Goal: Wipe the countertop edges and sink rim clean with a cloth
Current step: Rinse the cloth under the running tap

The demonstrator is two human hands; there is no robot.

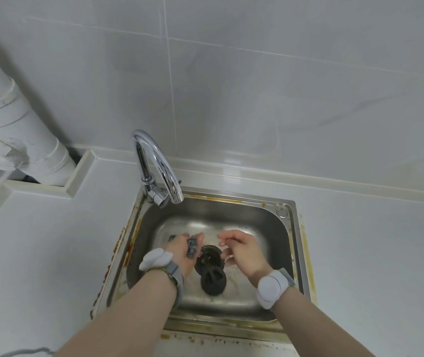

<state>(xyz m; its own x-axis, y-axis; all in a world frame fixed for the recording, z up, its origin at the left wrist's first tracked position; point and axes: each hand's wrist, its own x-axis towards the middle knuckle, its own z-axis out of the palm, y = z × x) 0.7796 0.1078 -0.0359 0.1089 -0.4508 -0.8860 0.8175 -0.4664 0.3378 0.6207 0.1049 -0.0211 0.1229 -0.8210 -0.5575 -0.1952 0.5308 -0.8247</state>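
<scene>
My left hand [183,249] has its fingers clamped on the bunched grey cloth [192,246]; my right hand [241,249] hangs loose-fingered, holding nothing. The stained sink rim [125,251] lies just left of the cloth, nearer my left hand; the worktop [51,253] edge is beyond it.

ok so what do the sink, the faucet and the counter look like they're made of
Sink: brushed stainless steel by its dull grey sheen, with rusty brown stains along the rim. Faucet: chromed metal, mirror-bright reflections. Counter: smooth pale stone or composite, lightly glossy; which one is unclear.
</scene>
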